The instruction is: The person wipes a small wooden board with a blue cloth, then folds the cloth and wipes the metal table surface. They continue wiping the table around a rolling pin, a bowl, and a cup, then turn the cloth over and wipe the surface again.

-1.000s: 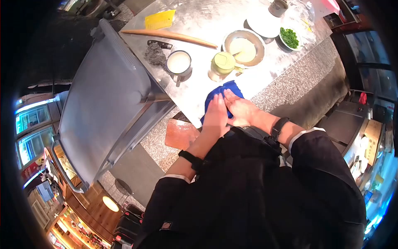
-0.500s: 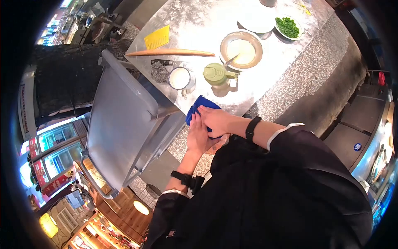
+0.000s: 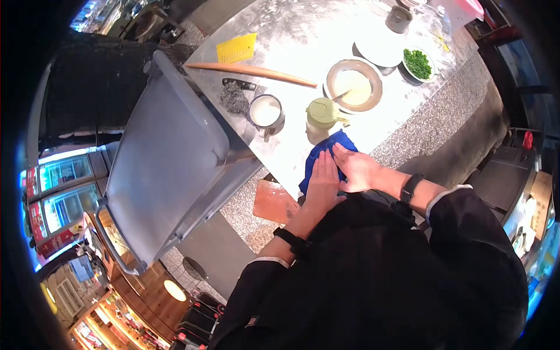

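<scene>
A crumpled blue cloth [image 3: 344, 140] lies on the near edge of the metal table [image 3: 280, 41]. On its left part my left hand [image 3: 322, 189] rests with fingers stretched out and lying flat. My right hand [image 3: 360, 170] presses down beside it, fingers extended over the cloth, thumb side close to the left hand. The palms hide part of the cloth. Just beyond the cloth stands a green lidded jug [image 3: 322, 112]. Left of that is a mug [image 3: 265, 111] of white contents, and behind it a bowl of pale batter [image 3: 353, 84] holds a utensil.
A wooden rolling pin [image 3: 256, 71], a yellow scraper [image 3: 237, 48], a dark-handled knife [image 3: 240, 84] and grey scrubbing wool [image 3: 233, 99] lie at the left. Chopped greens [image 3: 417, 64] fill a bowl at the right. A large grey bin [image 3: 166, 146] stands against the table's left side.
Both hands and the blue cloth have shifted rightward along the near table edge. The camera view has turned slightly, so a pink container and a reddish stool top show more.
</scene>
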Action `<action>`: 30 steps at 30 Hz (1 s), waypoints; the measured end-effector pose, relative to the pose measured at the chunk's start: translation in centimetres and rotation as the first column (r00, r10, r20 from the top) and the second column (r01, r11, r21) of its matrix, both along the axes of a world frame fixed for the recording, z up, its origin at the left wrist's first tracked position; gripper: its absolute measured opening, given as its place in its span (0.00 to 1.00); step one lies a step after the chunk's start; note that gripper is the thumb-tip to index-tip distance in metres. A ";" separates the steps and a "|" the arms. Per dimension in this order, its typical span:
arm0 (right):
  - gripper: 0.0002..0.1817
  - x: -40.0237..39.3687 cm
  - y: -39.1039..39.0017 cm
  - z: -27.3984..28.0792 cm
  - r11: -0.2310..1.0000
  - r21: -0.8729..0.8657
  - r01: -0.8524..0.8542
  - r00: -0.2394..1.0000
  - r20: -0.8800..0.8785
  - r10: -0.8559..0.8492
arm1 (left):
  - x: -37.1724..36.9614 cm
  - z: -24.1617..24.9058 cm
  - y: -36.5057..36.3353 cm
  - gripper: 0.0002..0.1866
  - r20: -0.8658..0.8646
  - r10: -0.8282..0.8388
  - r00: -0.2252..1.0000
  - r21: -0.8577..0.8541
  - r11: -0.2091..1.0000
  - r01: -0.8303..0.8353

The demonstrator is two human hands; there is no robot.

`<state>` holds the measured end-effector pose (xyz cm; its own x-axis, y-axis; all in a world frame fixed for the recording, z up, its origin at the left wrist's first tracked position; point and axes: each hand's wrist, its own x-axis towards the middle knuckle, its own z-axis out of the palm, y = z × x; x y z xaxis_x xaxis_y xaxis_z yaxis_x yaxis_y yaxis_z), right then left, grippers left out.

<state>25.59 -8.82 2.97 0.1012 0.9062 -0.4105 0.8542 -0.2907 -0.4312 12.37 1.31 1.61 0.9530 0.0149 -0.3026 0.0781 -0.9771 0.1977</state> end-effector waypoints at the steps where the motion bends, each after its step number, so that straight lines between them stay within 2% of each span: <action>1: 0.46 0.0 0.4 0.1 1.000 -0.011 -0.013 1.000 -0.006 0.013 | -0.3 -0.1 0.2 0.63 -0.007 -0.001 1.000 0.038 0.999 0.002; 5: 0.46 -1.8 3.3 -1.3 0.992 0.110 -0.068 0.997 0.044 0.063 | -2.3 0.7 1.9 0.65 -0.024 0.134 0.991 0.018 0.991 -0.133; 7: 0.46 -2.9 5.3 -1.4 0.968 0.162 -0.191 0.981 0.058 0.184 | -3.8 1.3 3.3 0.65 -0.068 0.150 0.986 0.137 0.981 -0.140; 9: 0.46 -4.4 7.3 -2.1 0.962 0.215 -0.168 0.985 0.004 0.172 | -5.1 1.1 4.8 0.65 -0.122 0.193 0.974 0.146 0.974 -0.175; 10: 0.45 -5.1 7.9 -2.4 0.956 0.258 -0.142 0.986 -0.053 0.160 | -5.9 1.1 5.5 0.65 -0.138 0.227 0.964 0.111 0.971 -0.212; 13: 0.44 -6.6 7.8 -2.4 0.937 0.304 -0.174 0.979 -0.047 0.197 | -7.2 1.9 5.7 0.64 -0.184 0.258 0.948 0.049 0.966 -0.254; 15: 0.42 -6.3 6.1 -1.8 0.940 0.298 -0.168 0.977 -0.080 0.200 | -7.0 2.6 5.2 0.63 -0.263 0.200 0.944 0.023 0.979 -0.201; 17: 0.42 -5.6 3.7 -1.7 0.960 0.243 -0.141 0.976 -0.126 0.176 | -7.0 1.5 4.3 0.61 -0.198 0.152 0.968 -0.008 0.988 -0.157; 18: 0.41 -5.1 2.4 -1.4 0.983 0.153 -0.098 0.982 -0.145 0.120 | -6.3 1.6 3.7 0.60 -0.161 0.048 0.986 -0.008 0.999 -0.049; 20: 0.40 -3.9 0.5 -0.5 0.989 0.113 -0.096 0.988 -0.109 0.109 | -5.0 1.1 2.9 0.57 -0.023 -0.107 0.994 -0.025 0.994 0.107; 21: 0.39 -3.4 -0.2 -0.2 0.993 0.081 -0.082 0.993 -0.074 0.088 | -4.6 0.6 2.4 0.57 -0.014 -0.091 0.996 -0.040 0.995 0.090; 23: 0.38 -2.6 -0.2 0.2 0.995 0.054 -0.080 0.995 -0.057 0.083 | -3.4 0.4 1.3 0.56 0.028 -0.120 0.992 0.046 0.992 0.119; 25: 0.38 -2.6 1.2 0.3 0.995 -0.030 -0.098 0.995 -0.013 0.098 | -2.8 -0.2 0.5 0.57 -0.017 -0.064 0.998 0.124 0.990 0.066; 27: 0.37 -2.4 2.8 -0.4 0.984 0.105 -0.140 0.988 0.074 0.133 | -2.6 0.1 1.8 0.57 -0.057 0.062 0.996 0.046 0.997 -0.060; 28: 0.38 -2.2 4.2 -1.1 0.983 0.117 -0.140 0.989 0.060 0.134 | -2.6 -0.1 2.9 0.57 -0.087 0.117 0.989 0.031 0.993 -0.115; 29: 0.38 -2.1 5.7 -1.4 0.982 0.128 -0.139 0.990 0.045 0.135 | -2.2 0.5 4.0 0.58 -0.153 0.156 0.976 0.085 0.986 -0.144; 30: 0.38 -2.2 7.0 -1.6 0.981 0.121 -0.155 0.987 0.050 0.150 | -2.2 1.1 5.0 0.58 -0.141 0.186 0.973 0.067 0.982 -0.178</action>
